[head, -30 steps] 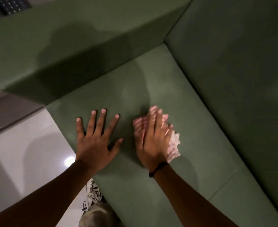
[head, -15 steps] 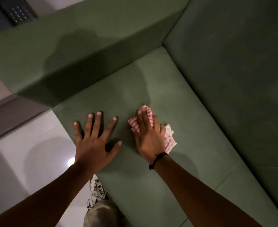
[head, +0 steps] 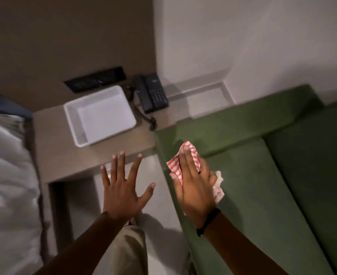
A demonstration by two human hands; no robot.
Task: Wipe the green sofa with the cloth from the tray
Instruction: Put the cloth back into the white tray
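While the right hand (head: 196,187) lies flat over the red-and-white striped cloth (head: 187,159), pinning it under palm and fingers against the green sofa (head: 253,185), the wipe is working the seat cushion at its front corner next to the armrest. The cloth bunches out on both sides of the hand: a striped fold past the fingertips toward the armrest, a paler crumple on the side toward the seat's middle. The left hand (head: 122,187) is spread wide, fingers fanned, holding nothing, and hovers off the sofa over the floor beside the front edge of the worktop (head: 64,155). The white tray (head: 99,115) sits empty toward the back of that worktop, with a black telephone (head: 150,93) just beside it near the back right corner.

To do this stroke well, I judge, pressure should stay even through the whole palm so the cloth slides with the hand and does not roll up underneath (the loose crumple by the little finger suggests it is partly balled already). Flattening it would give more contact. Overlapping passes running from the armrest edge along the cushion, then into the seam by the backrest, would cover the fabric without leaving strips.
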